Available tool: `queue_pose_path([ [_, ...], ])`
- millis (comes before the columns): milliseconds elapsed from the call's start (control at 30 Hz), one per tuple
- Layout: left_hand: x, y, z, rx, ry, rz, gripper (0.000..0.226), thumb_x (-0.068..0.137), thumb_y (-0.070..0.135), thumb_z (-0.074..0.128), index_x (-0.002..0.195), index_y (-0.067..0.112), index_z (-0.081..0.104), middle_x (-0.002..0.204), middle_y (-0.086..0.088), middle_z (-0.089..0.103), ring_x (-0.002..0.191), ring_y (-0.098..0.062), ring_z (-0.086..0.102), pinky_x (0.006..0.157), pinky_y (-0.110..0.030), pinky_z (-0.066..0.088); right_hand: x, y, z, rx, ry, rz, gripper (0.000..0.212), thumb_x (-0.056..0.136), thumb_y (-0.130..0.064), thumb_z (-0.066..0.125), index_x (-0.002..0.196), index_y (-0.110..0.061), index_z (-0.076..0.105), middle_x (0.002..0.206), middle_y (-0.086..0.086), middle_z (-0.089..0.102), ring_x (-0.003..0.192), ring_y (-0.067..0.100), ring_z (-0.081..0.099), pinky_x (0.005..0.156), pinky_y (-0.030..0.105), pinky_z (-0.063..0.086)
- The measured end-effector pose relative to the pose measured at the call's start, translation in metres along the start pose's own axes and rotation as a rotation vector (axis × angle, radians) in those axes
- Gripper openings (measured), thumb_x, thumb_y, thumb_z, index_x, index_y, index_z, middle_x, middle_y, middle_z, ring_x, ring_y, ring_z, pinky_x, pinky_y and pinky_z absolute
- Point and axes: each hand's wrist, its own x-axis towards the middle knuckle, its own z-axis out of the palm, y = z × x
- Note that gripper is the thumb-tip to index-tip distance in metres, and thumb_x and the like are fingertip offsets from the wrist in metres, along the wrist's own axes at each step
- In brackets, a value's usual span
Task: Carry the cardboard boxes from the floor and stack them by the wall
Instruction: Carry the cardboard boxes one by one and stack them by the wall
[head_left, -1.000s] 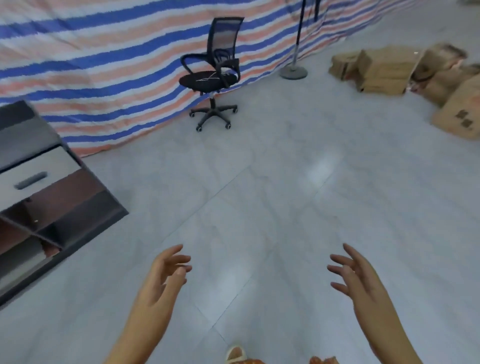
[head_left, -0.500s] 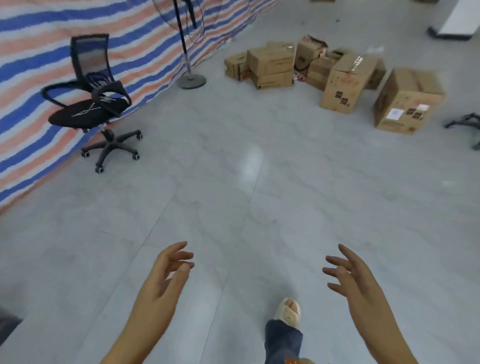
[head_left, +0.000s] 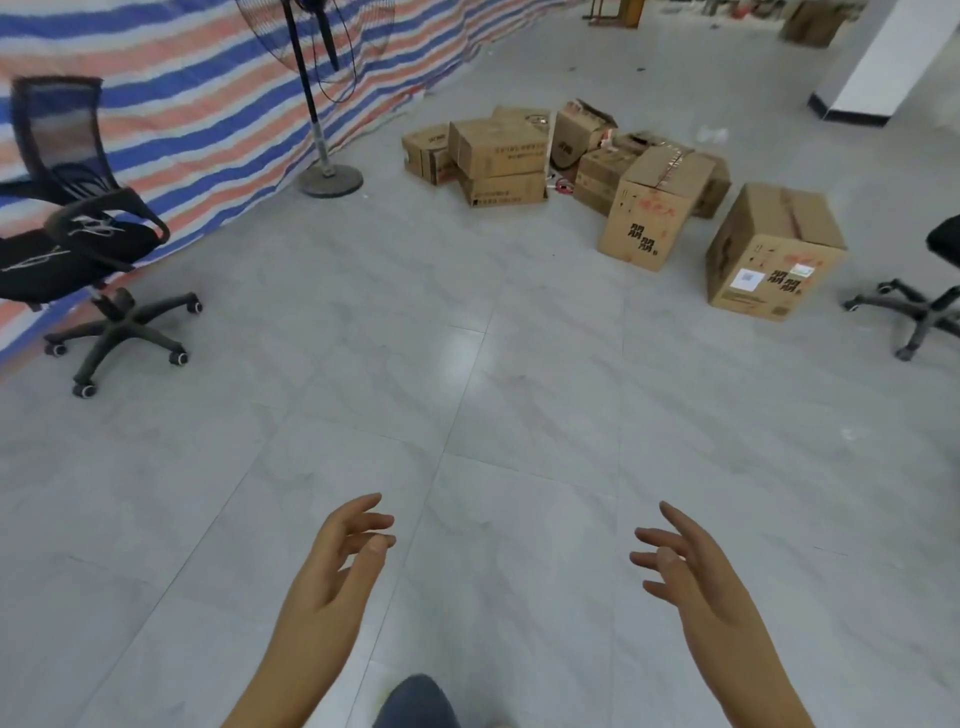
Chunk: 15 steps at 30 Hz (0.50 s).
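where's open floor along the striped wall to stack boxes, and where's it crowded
Bare tile lies along the striped tarp wall between the black office chair and the fan stand. The wide floor before both empty hands, left and right, is also free. It is crowded beyond the fan, where the cardboard boxes cluster.

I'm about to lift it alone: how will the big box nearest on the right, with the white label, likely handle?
The labelled box looks taped shut with square, uncrushed walls, so it probably stays stiff when gripped. Its bulk suggests a two-handed lift; both the left hand and the right hand are free. Its weight cannot be judged. Plain cardboard sides likely give fair grip.
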Motion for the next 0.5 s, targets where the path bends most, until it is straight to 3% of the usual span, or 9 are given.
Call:
queue_pose_path([
  [300, 0.166, 0.006, 0.037, 0.060, -0.019, -0.040, 0.029, 0.096, 0.011, 0.047, 0.114, 0.032, 0.057, 0.106, -0.001, 0.066, 0.100, -0.016, 0.065, 0.091, -0.043, 0.051, 0.162, -0.013, 0.020, -0.040, 0.034, 0.022, 0.037, 0.097, -0.016, 0.048, 0.127, -0.039, 0.049, 0.110, -0.014, 0.065, 0.094, 0.000, 0.065, 0.086, 0.031, 0.049],
  [500, 0.311, 0.061, 0.071, 0.080, -0.163, 0.041, 0.032, 0.083, 0.041, 0.048, 0.114, 0.038, 0.057, 0.108, 0.012, 0.065, 0.100, -0.006, 0.063, 0.091, -0.037, 0.049, 0.275, -0.048, 0.032, 0.004, 0.157, 0.007, 0.037, 0.097, -0.017, 0.048, 0.122, -0.044, 0.049, 0.109, -0.015, 0.066, 0.094, 0.001, 0.066, 0.081, 0.028, 0.050],
])
